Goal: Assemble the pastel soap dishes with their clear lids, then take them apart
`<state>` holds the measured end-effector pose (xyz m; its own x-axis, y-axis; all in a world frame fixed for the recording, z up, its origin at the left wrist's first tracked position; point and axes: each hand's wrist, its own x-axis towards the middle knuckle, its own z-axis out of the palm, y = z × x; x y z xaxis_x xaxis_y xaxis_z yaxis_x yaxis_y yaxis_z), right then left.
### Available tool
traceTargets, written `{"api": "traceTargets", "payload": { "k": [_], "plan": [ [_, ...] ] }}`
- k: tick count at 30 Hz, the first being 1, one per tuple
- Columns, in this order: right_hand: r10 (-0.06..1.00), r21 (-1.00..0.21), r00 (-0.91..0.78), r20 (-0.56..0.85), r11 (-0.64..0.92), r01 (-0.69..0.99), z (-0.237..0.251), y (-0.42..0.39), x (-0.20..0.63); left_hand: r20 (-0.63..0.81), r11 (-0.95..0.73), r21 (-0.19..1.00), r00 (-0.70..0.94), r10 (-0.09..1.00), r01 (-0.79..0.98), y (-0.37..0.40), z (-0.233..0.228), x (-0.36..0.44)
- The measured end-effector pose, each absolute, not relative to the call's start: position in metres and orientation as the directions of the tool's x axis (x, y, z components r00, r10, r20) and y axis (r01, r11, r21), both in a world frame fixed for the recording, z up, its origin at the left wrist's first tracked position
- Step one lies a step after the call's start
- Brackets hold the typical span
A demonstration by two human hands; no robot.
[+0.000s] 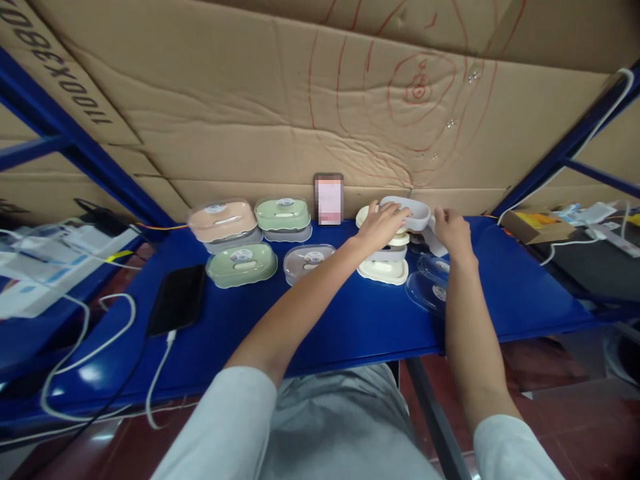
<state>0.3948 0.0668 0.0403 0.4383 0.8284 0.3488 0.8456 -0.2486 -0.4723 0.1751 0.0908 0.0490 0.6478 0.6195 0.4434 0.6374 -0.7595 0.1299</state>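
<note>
Cardboard sheets scrawled with red lines back a blue worktop (350,320), and on it, toward the far right of centre, sits a white tray (413,212) shaped like a soap dish, raised on top of a small stack of cream and pale dishes (384,267). Both hands meet at this tray. The left hand (385,223) lies over its near left rim, fingers curled down and closed on the edge. The right hand (450,230) is at the tray's right end, fingers bent toward it; whether it truly pinches the tray or only touches it cannot be told, since the back of the hand hides the fingertips.

Just right of the stack, near the right forearm, lie two clear lids (430,283) overlapping each other on the worktop. Left of the stack rests another clear lid (309,261) with a round sticker. Further left stand closed soap boxes: a green box (242,264) in front, a second green one (283,215) behind, and a peach box (223,221) beside it. An upright phone (329,199) leans on the cardboard between the boxes and the stack. A black phone (177,299) lies flat at the left with a white cable (159,377) plugged in.
</note>
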Motion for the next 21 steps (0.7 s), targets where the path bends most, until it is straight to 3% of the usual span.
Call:
{"api": "traceTargets", "payload": {
  "k": [5, 7, 10, 13, 16, 21],
  "plan": [
    [0.836, -0.477, 0.386, 0.389, -0.175, 0.861, 0.045, 0.064, 0.375, 0.404, -0.748, 0.086, 0.663, 0.630, 0.658, 0.061, 0.049, 0.112],
    [0.835, -0.435, 0.277, 0.474, -0.051, 0.899, 0.050, 0.059, 0.357, 0.339, -0.719, 0.116, 0.654, 0.677, 0.685, 0.045, 0.050, 0.067],
    [0.819, -0.342, -0.099, 0.565, 0.342, 0.875, 0.054, 0.044, 0.313, 0.290, -0.691, 0.175, 0.634, 0.717, 0.701, 0.025, 0.050, -0.006],
    [0.720, -0.279, -0.509, 0.472, 0.670, 0.688, 0.043, 0.024, 0.257, 0.229, -0.616, 0.323, 0.572, 0.788, 0.718, 0.013, 0.043, -0.070],
    [0.663, -0.228, -0.673, 0.329, 0.747, 0.624, 0.023, 0.009, 0.214, 0.197, -0.525, 0.358, 0.488, 0.850, 0.772, 0.010, 0.035, -0.115],
    [0.674, -0.217, -0.678, 0.292, 0.737, 0.640, 0.010, 0.008, 0.200, 0.101, -0.326, 0.276, 0.310, 0.945, 0.904, 0.007, 0.028, -0.147]
  ]
}}
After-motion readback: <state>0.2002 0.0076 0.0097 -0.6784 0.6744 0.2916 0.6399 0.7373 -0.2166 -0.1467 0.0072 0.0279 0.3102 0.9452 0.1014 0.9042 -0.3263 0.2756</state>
